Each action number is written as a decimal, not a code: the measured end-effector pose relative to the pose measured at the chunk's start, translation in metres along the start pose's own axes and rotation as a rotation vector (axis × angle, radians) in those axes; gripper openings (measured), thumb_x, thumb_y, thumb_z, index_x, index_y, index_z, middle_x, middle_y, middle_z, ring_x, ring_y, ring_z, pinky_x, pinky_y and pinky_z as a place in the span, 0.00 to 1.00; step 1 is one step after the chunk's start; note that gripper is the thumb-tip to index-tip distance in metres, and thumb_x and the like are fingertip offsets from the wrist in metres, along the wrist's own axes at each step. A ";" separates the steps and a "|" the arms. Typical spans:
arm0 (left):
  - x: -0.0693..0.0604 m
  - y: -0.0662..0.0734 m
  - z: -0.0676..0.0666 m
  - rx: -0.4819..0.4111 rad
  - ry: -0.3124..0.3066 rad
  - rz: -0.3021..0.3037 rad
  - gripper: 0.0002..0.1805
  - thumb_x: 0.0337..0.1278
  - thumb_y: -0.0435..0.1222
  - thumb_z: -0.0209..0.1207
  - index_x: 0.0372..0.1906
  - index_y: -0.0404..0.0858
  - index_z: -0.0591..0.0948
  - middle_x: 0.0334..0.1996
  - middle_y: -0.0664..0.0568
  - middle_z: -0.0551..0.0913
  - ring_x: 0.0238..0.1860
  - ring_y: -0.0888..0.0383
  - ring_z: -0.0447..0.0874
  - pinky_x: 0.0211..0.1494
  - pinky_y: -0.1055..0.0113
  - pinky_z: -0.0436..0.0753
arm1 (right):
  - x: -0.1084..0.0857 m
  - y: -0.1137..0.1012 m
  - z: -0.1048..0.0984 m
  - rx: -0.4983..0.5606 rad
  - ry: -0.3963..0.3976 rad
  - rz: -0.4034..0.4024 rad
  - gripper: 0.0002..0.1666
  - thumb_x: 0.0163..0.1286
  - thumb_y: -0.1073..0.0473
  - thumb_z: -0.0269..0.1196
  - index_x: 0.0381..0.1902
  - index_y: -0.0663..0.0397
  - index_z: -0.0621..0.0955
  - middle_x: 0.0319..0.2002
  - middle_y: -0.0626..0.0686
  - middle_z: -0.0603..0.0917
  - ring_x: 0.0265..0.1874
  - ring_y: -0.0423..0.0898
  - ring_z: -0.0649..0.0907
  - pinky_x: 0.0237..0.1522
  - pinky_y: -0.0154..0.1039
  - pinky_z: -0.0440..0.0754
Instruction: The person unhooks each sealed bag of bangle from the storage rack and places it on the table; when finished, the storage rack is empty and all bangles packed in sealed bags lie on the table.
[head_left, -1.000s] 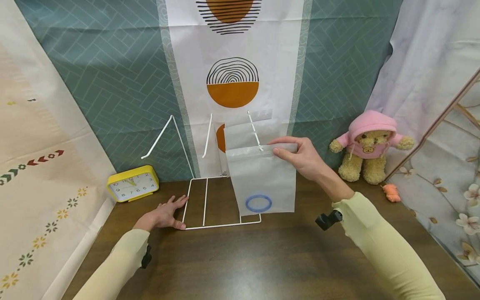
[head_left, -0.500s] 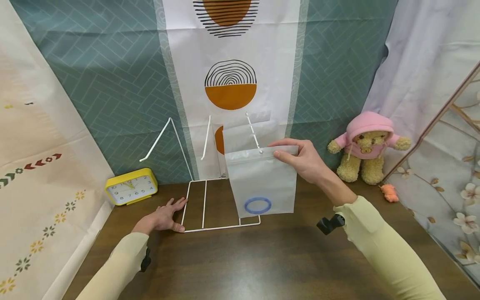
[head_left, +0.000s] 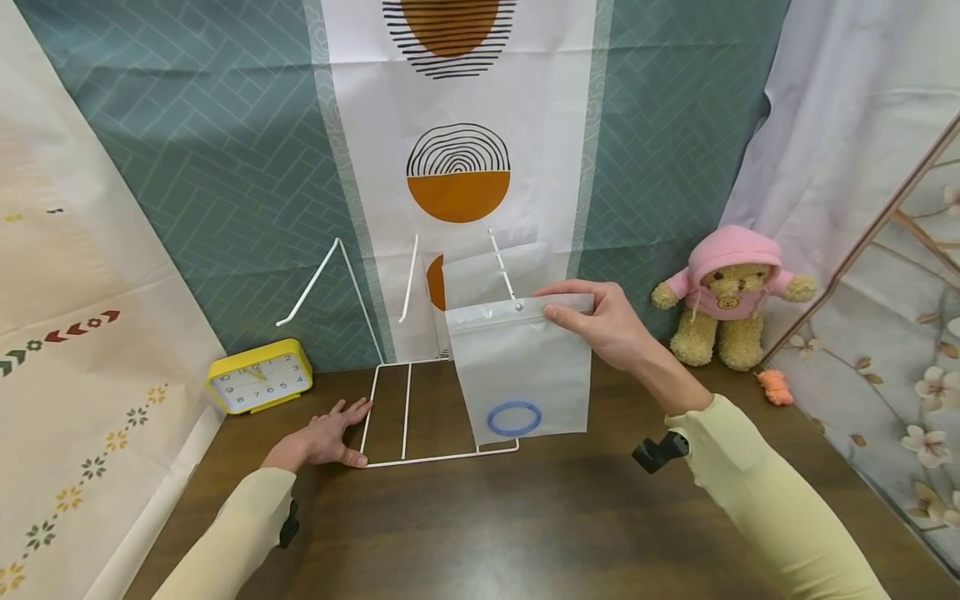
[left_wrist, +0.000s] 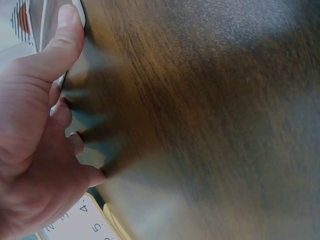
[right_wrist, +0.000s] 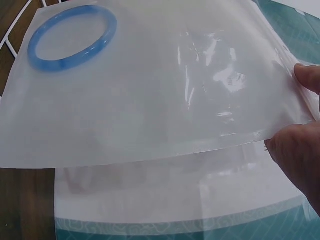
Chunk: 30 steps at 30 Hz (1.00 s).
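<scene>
My right hand [head_left: 607, 325] pinches the top right edge of a translucent zip bag [head_left: 525, 367] between thumb and fingers. A blue ring like a bangle [right_wrist: 72, 37] lies at the bag's bottom. The right prong [head_left: 501, 262] of a white wire rack [head_left: 442, 457] meets the bag near its top middle, where the prong's rounded tip shows. Behind it, another translucent bag [head_left: 480, 275] is on the same prong, mostly hidden. My left hand [head_left: 326, 437] rests with spread fingers on the left front corner of the rack's base, its thumb [left_wrist: 67, 30] on the frame in the left wrist view.
A yellow alarm clock [head_left: 260, 377] stands left of the rack. At the right back sit a teddy bear [head_left: 731, 296] in a pink hoodie and a small orange bundle [head_left: 774, 387]. The rack's other two prongs [head_left: 307, 287] jut forward. Patterned cloth [head_left: 247, 167] lines the back.
The bag's top edge has shifted slightly against the prong, and less of the prong's end shows in front of it. The view tilts a little. My left hand stays on the rack.
</scene>
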<state>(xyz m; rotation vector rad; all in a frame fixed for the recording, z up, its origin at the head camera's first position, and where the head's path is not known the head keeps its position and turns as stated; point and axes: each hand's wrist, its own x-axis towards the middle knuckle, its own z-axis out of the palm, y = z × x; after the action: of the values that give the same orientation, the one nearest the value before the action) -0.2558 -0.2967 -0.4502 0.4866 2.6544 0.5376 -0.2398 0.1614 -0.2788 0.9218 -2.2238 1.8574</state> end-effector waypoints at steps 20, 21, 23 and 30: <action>0.002 -0.001 0.000 0.033 -0.008 0.008 0.60 0.45 0.52 0.74 0.78 0.33 0.54 0.77 0.34 0.49 0.74 0.25 0.39 0.65 0.24 0.44 | -0.008 -0.005 -0.001 -0.011 0.012 0.025 0.13 0.70 0.64 0.66 0.50 0.62 0.86 0.44 0.51 0.88 0.32 0.46 0.85 0.35 0.37 0.82; 0.002 -0.001 -0.001 0.037 -0.009 0.010 0.60 0.45 0.53 0.74 0.78 0.33 0.54 0.77 0.33 0.49 0.74 0.25 0.39 0.65 0.24 0.45 | -0.010 -0.004 -0.002 -0.008 0.012 0.028 0.13 0.70 0.64 0.66 0.50 0.62 0.86 0.43 0.51 0.88 0.32 0.46 0.85 0.35 0.37 0.83; 0.001 -0.001 -0.001 0.043 -0.012 0.007 0.60 0.46 0.53 0.74 0.78 0.33 0.54 0.77 0.33 0.49 0.74 0.25 0.39 0.65 0.24 0.45 | -0.013 -0.004 -0.004 -0.008 0.013 0.030 0.12 0.70 0.64 0.66 0.50 0.60 0.87 0.42 0.51 0.88 0.32 0.46 0.85 0.35 0.37 0.83; 0.002 -0.002 0.000 0.057 -0.027 0.004 0.61 0.46 0.53 0.74 0.78 0.33 0.53 0.78 0.34 0.48 0.74 0.26 0.39 0.65 0.24 0.45 | -0.026 -0.002 -0.016 0.004 0.026 0.024 0.11 0.71 0.66 0.65 0.49 0.57 0.87 0.39 0.52 0.89 0.31 0.45 0.86 0.32 0.36 0.83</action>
<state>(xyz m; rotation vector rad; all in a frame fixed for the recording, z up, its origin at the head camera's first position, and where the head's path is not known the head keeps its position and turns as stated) -0.2584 -0.2975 -0.4514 0.5120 2.6491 0.4546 -0.2225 0.1856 -0.2844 0.8708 -2.2264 1.8734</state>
